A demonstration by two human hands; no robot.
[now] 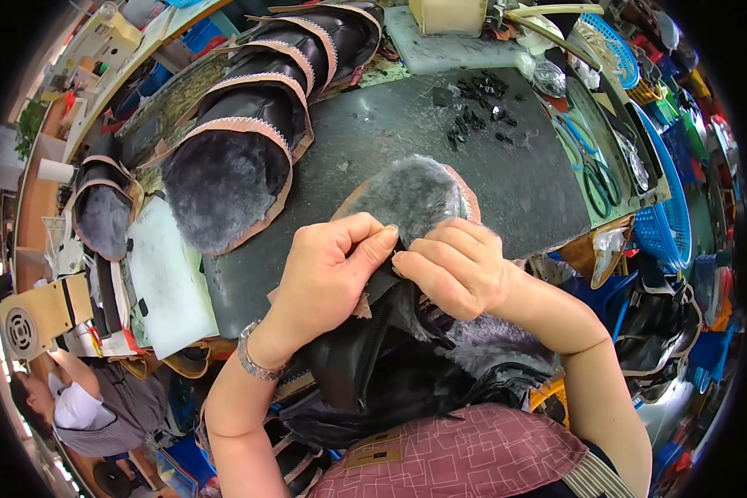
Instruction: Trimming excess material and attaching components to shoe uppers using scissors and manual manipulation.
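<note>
A black leather boot upper with grey fur lining (411, 195) and a tan zigzag-stitched edge lies over the near edge of the dark work board, part of it hanging toward my lap. My left hand (328, 270) is closed, thumb and forefinger pinching the upper near the middle of its opening. Right beside it my right hand (456, 270) is closed too, fingers curled and pinching at the same spot. Whatever small part may sit between the fingertips is hidden. Below the left hand runs a black zipper (370, 353) on the leather.
Stacked fur-lined boot uppers (224, 187) lie at the far left, with a smaller stack (104, 217) beside them. Several small black pieces (471, 112) are scattered on the dark board (357, 124). Scissors (599, 183) and blue baskets (660, 220) are to the right. Another person (91, 407) works at lower left.
</note>
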